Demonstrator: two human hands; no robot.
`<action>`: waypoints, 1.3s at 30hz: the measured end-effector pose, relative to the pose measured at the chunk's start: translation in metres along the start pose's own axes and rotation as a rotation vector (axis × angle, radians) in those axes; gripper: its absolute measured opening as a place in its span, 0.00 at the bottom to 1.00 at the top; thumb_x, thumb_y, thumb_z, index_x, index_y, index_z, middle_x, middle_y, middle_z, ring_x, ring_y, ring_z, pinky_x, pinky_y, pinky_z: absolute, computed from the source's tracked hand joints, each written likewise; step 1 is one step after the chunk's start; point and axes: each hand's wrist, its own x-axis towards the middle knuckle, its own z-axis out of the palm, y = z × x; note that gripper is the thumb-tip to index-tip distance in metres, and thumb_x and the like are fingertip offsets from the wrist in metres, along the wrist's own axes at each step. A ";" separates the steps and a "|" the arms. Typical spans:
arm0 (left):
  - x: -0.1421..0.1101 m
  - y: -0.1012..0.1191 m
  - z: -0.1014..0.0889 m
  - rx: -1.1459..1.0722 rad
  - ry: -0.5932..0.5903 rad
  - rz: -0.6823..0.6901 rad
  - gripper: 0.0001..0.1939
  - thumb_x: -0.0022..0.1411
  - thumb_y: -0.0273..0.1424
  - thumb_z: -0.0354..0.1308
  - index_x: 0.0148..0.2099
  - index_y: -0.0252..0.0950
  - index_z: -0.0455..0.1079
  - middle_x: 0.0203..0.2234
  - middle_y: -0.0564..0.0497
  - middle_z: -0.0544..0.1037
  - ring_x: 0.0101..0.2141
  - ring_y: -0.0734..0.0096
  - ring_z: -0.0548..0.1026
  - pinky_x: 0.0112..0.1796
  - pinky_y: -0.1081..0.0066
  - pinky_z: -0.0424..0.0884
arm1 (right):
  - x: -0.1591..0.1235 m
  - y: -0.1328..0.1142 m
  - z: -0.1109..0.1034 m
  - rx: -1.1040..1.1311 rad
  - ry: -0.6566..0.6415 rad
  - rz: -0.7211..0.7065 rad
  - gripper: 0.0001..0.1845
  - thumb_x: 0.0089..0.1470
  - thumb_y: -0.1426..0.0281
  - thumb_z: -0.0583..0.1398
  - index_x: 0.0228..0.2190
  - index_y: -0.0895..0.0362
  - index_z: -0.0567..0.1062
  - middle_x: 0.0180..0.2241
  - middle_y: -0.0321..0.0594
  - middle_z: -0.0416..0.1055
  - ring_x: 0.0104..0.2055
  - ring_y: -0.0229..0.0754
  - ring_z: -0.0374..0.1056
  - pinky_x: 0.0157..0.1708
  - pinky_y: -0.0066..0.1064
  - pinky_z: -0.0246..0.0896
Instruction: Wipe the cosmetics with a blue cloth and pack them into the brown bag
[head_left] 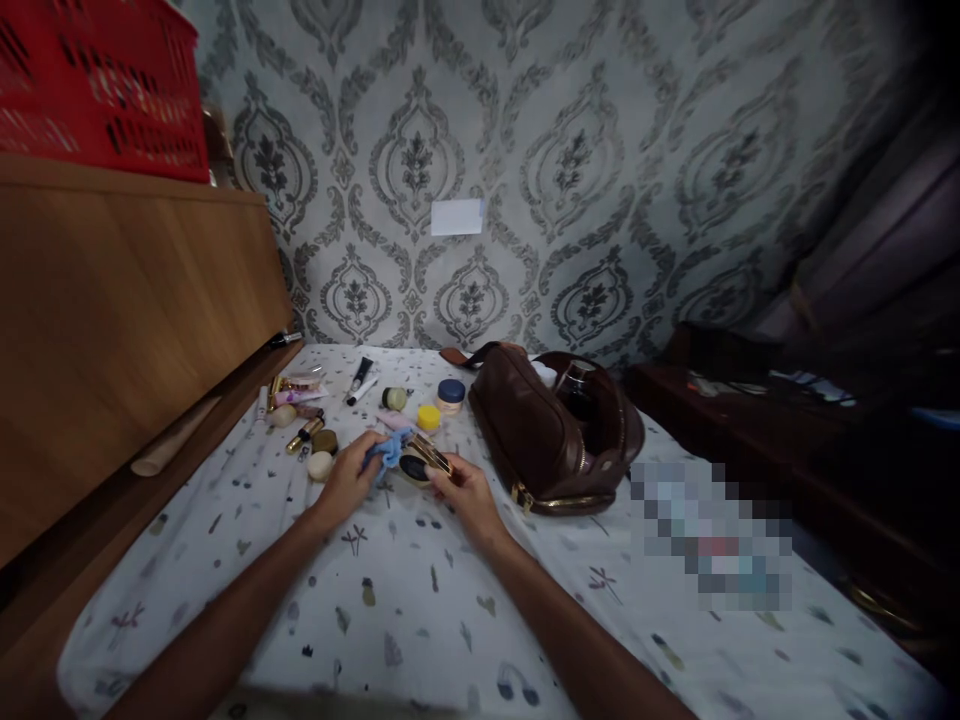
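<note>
My left hand [351, 472] is closed on a crumpled light-blue cloth [388, 450]. Between the fingers of my right hand [469, 495] is a slim gold-and-dark cosmetic tube [429, 452], its far end close to the cloth. A round container with a dark top [412, 468] shows just under the tube; whether my right fingers touch it I cannot tell. Left of my left hand lie a cream-coloured round item [320, 465] and a small jar with a brownish lid [324, 441]. Beyond my hands are a yellow-lidded pot [428, 417] and a blue-lidded jar [451, 396].
To the right stands an open brown leather toiletry bag [525, 430] with a dark bottle [576, 385] inside. Several cosmetics [300, 397] lie at the back left of the patterned sheet [390, 620]. A wooden cabinet [135, 330] bearing a red basket [105, 90] borders the left.
</note>
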 end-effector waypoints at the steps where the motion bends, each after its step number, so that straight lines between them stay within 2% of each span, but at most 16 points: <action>1: -0.001 -0.003 0.000 -0.013 -0.009 -0.019 0.10 0.64 0.34 0.50 0.42 0.38 0.69 0.35 0.51 0.77 0.37 0.67 0.74 0.42 0.70 0.69 | 0.000 0.001 0.000 0.008 -0.005 0.009 0.19 0.43 0.54 0.67 0.29 0.56 0.73 0.22 0.32 0.66 0.22 0.35 0.58 0.23 0.27 0.57; 5: -0.003 -0.009 -0.001 -0.076 -0.060 -0.085 0.08 0.63 0.35 0.51 0.39 0.38 0.68 0.29 0.54 0.74 0.30 0.71 0.70 0.34 0.74 0.66 | 0.001 0.006 -0.001 -0.018 0.000 0.044 0.19 0.40 0.58 0.69 0.30 0.57 0.72 0.23 0.32 0.66 0.23 0.33 0.57 0.22 0.25 0.52; 10: -0.005 -0.004 0.001 -0.160 -0.058 -0.116 0.10 0.63 0.37 0.53 0.41 0.38 0.70 0.32 0.53 0.76 0.33 0.70 0.71 0.35 0.74 0.66 | -0.002 0.003 -0.003 -0.253 0.076 -0.070 0.19 0.48 0.57 0.64 0.20 0.55 0.63 0.19 0.30 0.56 0.23 0.34 0.53 0.24 0.27 0.51; 14: -0.004 0.002 0.002 -0.204 0.022 -0.131 0.11 0.64 0.38 0.54 0.42 0.37 0.71 0.33 0.52 0.77 0.35 0.69 0.72 0.37 0.73 0.67 | -0.007 -0.006 -0.002 -0.442 0.083 -0.228 0.15 0.55 0.58 0.59 0.25 0.55 0.64 0.24 0.32 0.60 0.28 0.37 0.57 0.29 0.28 0.54; 17: -0.005 0.005 0.000 -0.169 0.087 -0.080 0.11 0.65 0.36 0.53 0.45 0.37 0.71 0.36 0.51 0.77 0.37 0.67 0.73 0.39 0.71 0.68 | -0.012 -0.011 0.000 -0.518 0.011 -0.234 0.13 0.60 0.59 0.55 0.31 0.54 0.65 0.25 0.31 0.61 0.26 0.37 0.57 0.28 0.28 0.53; 20: -0.008 0.009 0.000 -0.077 0.132 0.059 0.10 0.66 0.32 0.52 0.47 0.36 0.70 0.38 0.49 0.77 0.39 0.67 0.74 0.41 0.70 0.69 | -0.015 -0.014 0.003 -0.540 -0.044 -0.253 0.10 0.62 0.60 0.53 0.34 0.54 0.66 0.26 0.32 0.64 0.26 0.37 0.58 0.28 0.27 0.55; 23: -0.013 0.017 0.002 0.038 0.160 0.291 0.12 0.68 0.27 0.49 0.50 0.36 0.70 0.42 0.46 0.76 0.45 0.65 0.73 0.47 0.65 0.69 | -0.017 -0.015 0.004 -0.549 -0.071 -0.305 0.08 0.62 0.63 0.54 0.35 0.55 0.67 0.28 0.34 0.66 0.28 0.37 0.61 0.31 0.27 0.57; 27: -0.018 0.027 0.005 0.206 0.108 0.567 0.18 0.68 0.23 0.47 0.57 0.38 0.67 0.48 0.42 0.75 0.50 0.62 0.71 0.50 0.60 0.70 | -0.018 -0.012 0.004 -0.570 -0.104 -0.335 0.05 0.59 0.70 0.55 0.37 0.56 0.69 0.30 0.35 0.69 0.29 0.38 0.62 0.32 0.27 0.59; 30: -0.016 0.026 0.004 0.318 0.089 0.666 0.19 0.67 0.22 0.48 0.57 0.37 0.67 0.49 0.41 0.75 0.51 0.60 0.70 0.50 0.59 0.71 | -0.018 -0.011 0.005 -0.552 -0.086 -0.332 0.05 0.58 0.71 0.55 0.37 0.56 0.70 0.30 0.35 0.70 0.29 0.37 0.63 0.32 0.27 0.60; 32: -0.014 0.021 0.001 0.355 0.088 0.628 0.18 0.67 0.21 0.48 0.55 0.36 0.68 0.48 0.41 0.75 0.49 0.61 0.71 0.49 0.60 0.71 | -0.017 -0.011 0.005 -0.532 -0.052 -0.310 0.06 0.58 0.69 0.56 0.37 0.56 0.71 0.29 0.35 0.70 0.29 0.37 0.63 0.32 0.27 0.61; 34: -0.012 0.014 -0.001 0.352 0.083 0.529 0.16 0.67 0.22 0.47 0.53 0.35 0.69 0.46 0.41 0.75 0.47 0.62 0.72 0.47 0.62 0.72 | -0.016 -0.011 0.006 -0.506 -0.030 -0.284 0.07 0.56 0.67 0.57 0.37 0.56 0.72 0.30 0.35 0.70 0.30 0.38 0.64 0.32 0.27 0.62; 39: -0.008 0.002 -0.003 0.208 0.080 0.276 0.13 0.66 0.23 0.47 0.48 0.35 0.69 0.42 0.44 0.75 0.45 0.64 0.74 0.46 0.66 0.70 | -0.012 -0.004 0.006 -0.459 -0.011 -0.230 0.10 0.49 0.72 0.58 0.36 0.55 0.72 0.29 0.34 0.68 0.29 0.38 0.61 0.32 0.27 0.61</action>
